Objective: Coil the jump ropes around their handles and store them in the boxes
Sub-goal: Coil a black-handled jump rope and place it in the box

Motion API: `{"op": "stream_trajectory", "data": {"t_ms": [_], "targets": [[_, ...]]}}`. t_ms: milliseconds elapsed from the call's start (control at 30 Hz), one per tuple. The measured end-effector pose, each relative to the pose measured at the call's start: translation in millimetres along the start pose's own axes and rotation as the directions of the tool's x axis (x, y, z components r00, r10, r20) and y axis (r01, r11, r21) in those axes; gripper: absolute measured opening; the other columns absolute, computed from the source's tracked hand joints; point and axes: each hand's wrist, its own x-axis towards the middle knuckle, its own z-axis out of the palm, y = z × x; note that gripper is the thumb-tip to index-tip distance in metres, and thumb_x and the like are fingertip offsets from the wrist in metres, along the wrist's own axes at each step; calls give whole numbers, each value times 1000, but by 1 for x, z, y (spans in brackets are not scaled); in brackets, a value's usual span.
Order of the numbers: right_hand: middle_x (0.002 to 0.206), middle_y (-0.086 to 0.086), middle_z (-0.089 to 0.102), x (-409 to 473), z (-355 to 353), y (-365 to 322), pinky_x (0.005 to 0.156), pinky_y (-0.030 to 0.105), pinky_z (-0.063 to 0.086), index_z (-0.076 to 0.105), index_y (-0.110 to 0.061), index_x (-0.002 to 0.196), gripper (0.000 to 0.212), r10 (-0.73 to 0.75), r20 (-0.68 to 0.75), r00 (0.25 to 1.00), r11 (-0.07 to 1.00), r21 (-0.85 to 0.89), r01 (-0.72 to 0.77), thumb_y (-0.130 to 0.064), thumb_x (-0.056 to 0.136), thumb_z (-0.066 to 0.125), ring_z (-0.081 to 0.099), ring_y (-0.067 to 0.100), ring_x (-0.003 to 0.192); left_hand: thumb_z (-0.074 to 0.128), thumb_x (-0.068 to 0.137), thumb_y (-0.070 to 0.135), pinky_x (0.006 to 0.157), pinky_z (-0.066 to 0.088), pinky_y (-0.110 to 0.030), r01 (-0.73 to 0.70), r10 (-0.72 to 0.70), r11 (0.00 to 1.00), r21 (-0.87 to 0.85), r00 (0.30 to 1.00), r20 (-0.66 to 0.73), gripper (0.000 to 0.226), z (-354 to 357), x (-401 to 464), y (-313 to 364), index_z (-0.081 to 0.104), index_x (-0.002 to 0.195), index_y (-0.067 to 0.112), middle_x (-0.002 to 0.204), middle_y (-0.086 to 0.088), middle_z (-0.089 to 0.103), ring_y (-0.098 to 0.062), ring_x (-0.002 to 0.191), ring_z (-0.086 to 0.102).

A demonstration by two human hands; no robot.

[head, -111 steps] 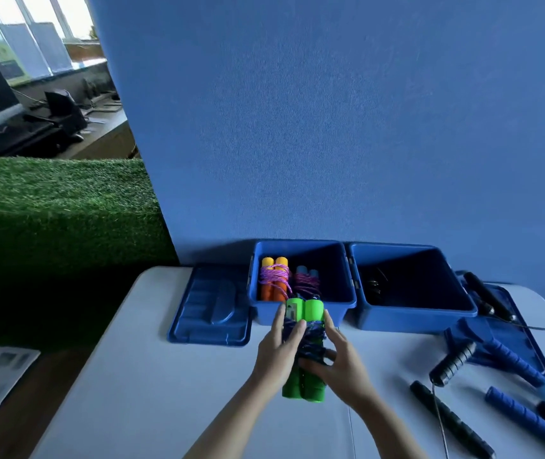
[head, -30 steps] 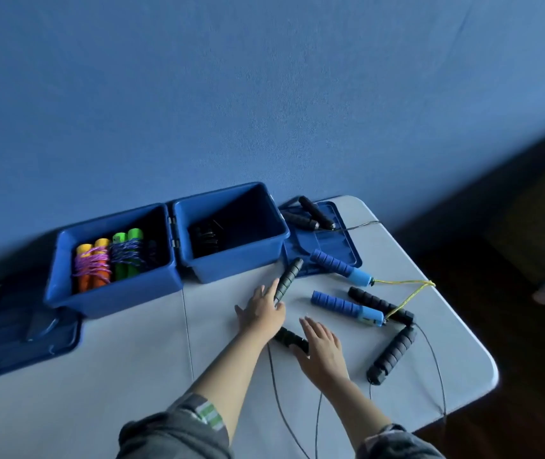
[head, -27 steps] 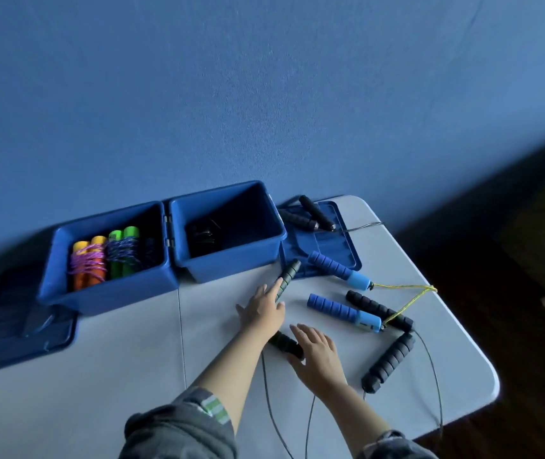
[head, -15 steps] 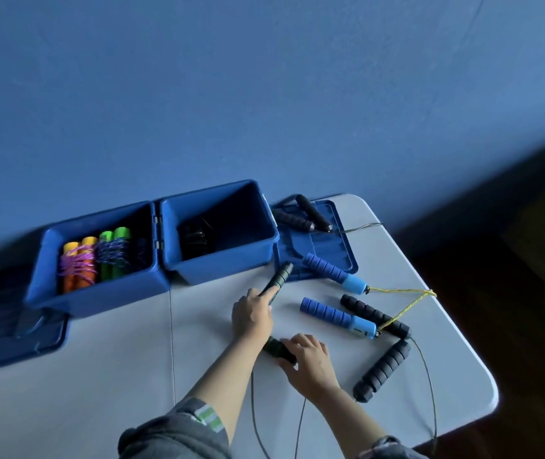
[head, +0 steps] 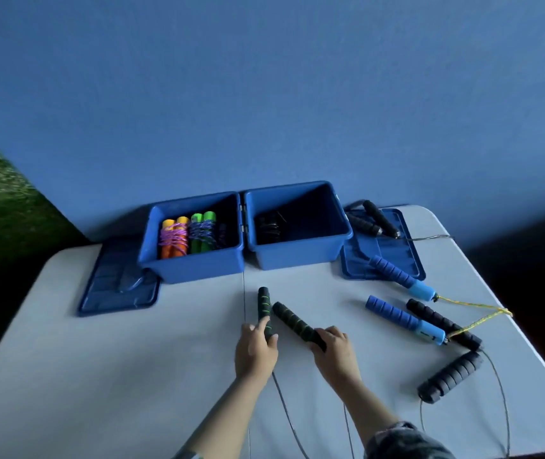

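Observation:
My left hand [head: 255, 352] grips the near end of one black handle with green stripes [head: 264, 306]. My right hand [head: 334, 354] grips the near end of its twin black handle [head: 294, 321]. Both handles lie on the white table [head: 132, 359], their far tips close together, and a thin cord trails from them toward me. The left blue box [head: 195, 266] holds coiled orange and green ropes. The right blue box [head: 297, 256] has a dark coiled rope inside.
A blue-handled rope [head: 400, 318] with yellow cord, a black foam-handled rope [head: 449, 376] and another black rope on the right lid [head: 383, 260] lie at the right. The left lid [head: 118, 286] lies flat beside the left box. A blue wall stands behind.
The green rope went into the left box. Both hands then took hold of the black-and-green handles and drew them toward the table's middle, tips together.

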Motion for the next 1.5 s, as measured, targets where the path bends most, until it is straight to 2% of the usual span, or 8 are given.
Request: {"op": "stream_trajectory", "data": {"t_ms": [267,500,767,933,1067,1200,1300,1500], "targets": [[85,1,53,-13,44,-44,73,31,43,70,-13,92,13,-10,72,997,998,68,6,-17,81,66,57,30,85,71,83,24,77,44,-19,37,-9,964,-262,994,107,49,-13,-19,-42,54,129,19,108,-5,56,-18,99,58],[88,4,57,-9,45,-54,64,20,32,64,-3,93,23,76,-20,997,968,242,-69,-13,76,75,52,20,78,56,86,7,78,48,-18,32,17,969,-243,980,198,49,-21,-15,-52,53,133,22,115,-2,67,-15,103,62],[100,-4,45,-18,33,-37,82,17,38,61,-15,119,61,-122,144,982,992,43,117,-19,62,83,52,17,93,59,85,19,87,41,-29,-202,189,967,153,977,98,38,-30,5,-46,54,122,29,126,7,48,-17,118,48],[97,-1,48,-12,26,-28,80,10,35,52,-13,133,65,-140,189,972,990,19,139,4,71,64,50,12,87,61,88,31,112,21,-38,-462,385,841,280,876,289,63,-29,23,-41,33,145,31,155,13,24,-9,143,19],[101,1,52,-10,24,-25,87,13,45,50,-13,134,64,-93,185,978,995,61,84,15,76,52,55,13,94,57,83,60,103,22,-37,-494,396,793,358,863,314,64,-23,26,-45,39,140,36,143,16,41,-7,138,29],[100,7,58,-10,30,-20,77,8,40,57,-9,125,53,-5,125,992,994,105,-8,17,80,49,60,23,94,56,75,70,105,25,-45,-508,393,746,429,858,332,75,-24,25,-47,36,138,36,139,15,43,-9,133,34],[78,6,56,-10,28,-15,66,16,34,71,-2,92,12,48,53,997,998,48,-50,-4,82,65,61,29,82,63,79,58,113,15,-55,-544,378,698,465,832,406,79,-29,24,-49,28,144,31,145,10,38,-16,134,35],[69,3,51,-10,23,-8,56,19,31,61,-11,65,21,52,100,994,999,-13,-51,-24,78,72,49,22,68,55,87,53,106,29,-42,-595,432,661,457,799,418,71,-27,20,-63,25,146,27,142,3,43,-22,128,41]]}}
